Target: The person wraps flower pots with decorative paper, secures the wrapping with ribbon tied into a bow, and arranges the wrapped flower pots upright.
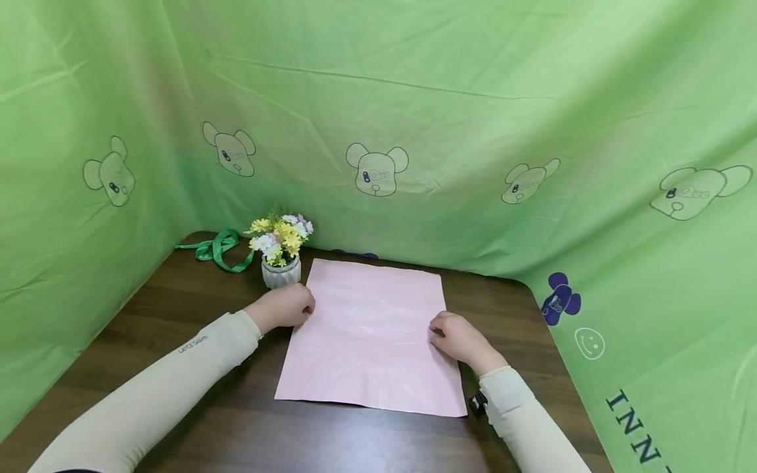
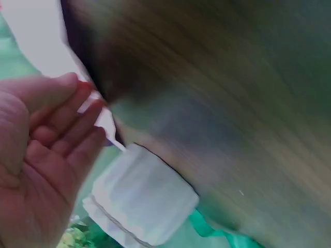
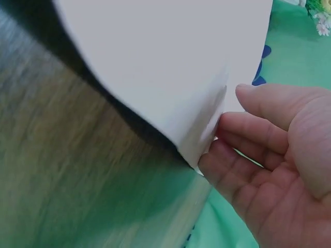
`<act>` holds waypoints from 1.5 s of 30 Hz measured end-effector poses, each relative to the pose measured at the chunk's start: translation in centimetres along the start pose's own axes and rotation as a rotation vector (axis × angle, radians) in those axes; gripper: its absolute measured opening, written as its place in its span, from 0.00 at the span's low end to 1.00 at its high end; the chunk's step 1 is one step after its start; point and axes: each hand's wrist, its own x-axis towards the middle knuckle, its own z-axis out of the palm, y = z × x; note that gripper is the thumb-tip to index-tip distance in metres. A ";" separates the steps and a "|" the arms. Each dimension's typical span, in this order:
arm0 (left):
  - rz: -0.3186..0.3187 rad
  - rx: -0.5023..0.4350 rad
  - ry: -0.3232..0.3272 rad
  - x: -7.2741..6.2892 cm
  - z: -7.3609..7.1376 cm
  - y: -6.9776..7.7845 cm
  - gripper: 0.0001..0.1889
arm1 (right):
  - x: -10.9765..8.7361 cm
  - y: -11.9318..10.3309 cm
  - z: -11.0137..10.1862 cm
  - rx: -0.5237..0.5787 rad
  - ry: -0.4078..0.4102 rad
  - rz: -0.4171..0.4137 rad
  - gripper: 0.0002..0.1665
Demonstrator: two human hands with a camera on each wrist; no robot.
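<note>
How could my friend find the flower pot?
Start at the brown table against the green cloth. Toward the table's back left, just past the left hand, look between the green ribbon and the pink sheet. It's the pale, ribbed flower pot, the only thing there holding yellow and white flowers.

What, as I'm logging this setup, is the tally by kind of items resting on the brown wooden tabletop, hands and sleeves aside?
Rectangular pink sheet: 1
Grey ribbed pot with yellow and white flowers: 1
Looped green ribbon: 1
Total: 3
</note>
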 end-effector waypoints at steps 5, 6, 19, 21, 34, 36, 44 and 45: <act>-0.106 0.026 -0.015 -0.4 0.6 1.6 0.11 | 0.2 -0.3 0.0 0.014 -0.016 0.015 0.07; -0.120 0.043 -0.011 -0.6 0.6 1.8 0.12 | 0.3 -0.4 0.0 0.015 -0.015 0.014 0.07; -0.208 0.047 -0.027 -0.3 0.3 2.7 0.06 | 0.6 -1.0 0.2 0.003 0.008 0.049 0.13; -0.216 0.048 -0.056 -0.2 0.4 2.8 0.05 | 0.7 -1.1 0.1 -0.003 -0.003 0.059 0.15; -0.297 -0.044 -0.193 0.0 -0.2 3.9 0.30 | 0.6 -1.4 0.0 0.018 -0.017 0.110 0.20; -0.304 -0.036 -0.199 0.0 -0.3 4.1 0.29 | 0.5 -1.4 0.0 0.029 -0.023 0.114 0.21; -0.314 -0.006 -0.218 0.3 -0.4 4.4 0.27 | 0.2 -1.5 0.2 0.041 -0.033 0.134 0.23; -0.313 -0.007 -0.217 0.3 -0.4 4.4 0.27 | 0.2 -1.5 0.3 0.039 -0.029 0.133 0.22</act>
